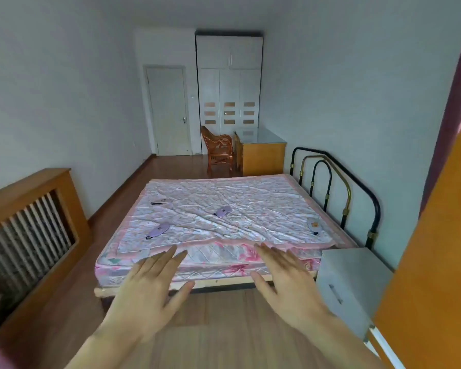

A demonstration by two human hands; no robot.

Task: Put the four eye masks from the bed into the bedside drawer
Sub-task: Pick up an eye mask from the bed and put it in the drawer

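Fingers point(171, 258) spread above floor point(218, 310), bed point(224, 262) and masks point(223, 211) ahead.

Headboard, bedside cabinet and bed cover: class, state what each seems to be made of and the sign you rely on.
Headboard: looks like painted metal tubing, black and brass-toned, with thin curved hoops and shiny collars.
Bedside cabinet: probably painted or laminated board, flat matt grey, with a dark handle; the core cannot be told.
Bed cover: quilted fabric, shown by its creases and stitched diamond pattern.
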